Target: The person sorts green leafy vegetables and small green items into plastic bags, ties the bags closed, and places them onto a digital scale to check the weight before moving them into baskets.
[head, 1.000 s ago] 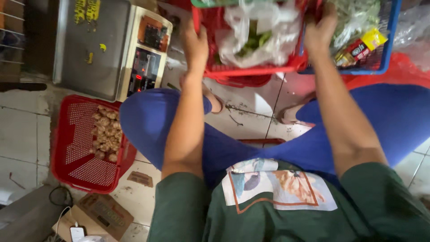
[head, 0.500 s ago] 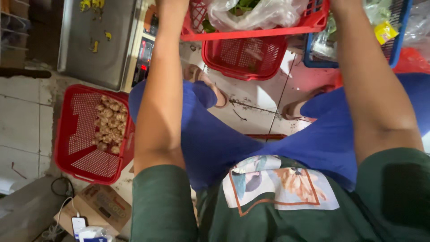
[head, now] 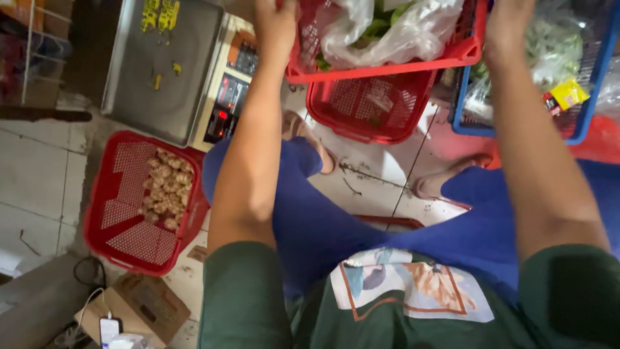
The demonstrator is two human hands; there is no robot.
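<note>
I hold a red plastic basket lifted in front of me, at the top of the view. My left hand grips its left rim and my right hand grips its right rim. Inside the basket lie clear plastic bags of green vegetables. Directly under it on the tiled floor stands a second, empty red basket. My arms reach forward over my blue-clad knees.
A metal weighing scale with a keypad stands at upper left. Below it sits a red basket of ginger roots. A blue basket with bagged goods is at upper right. A cardboard box and a phone lie at lower left.
The held red basket has risen off the lower red basket and moved up and away from me. The lower basket now shows fully beneath it.
</note>
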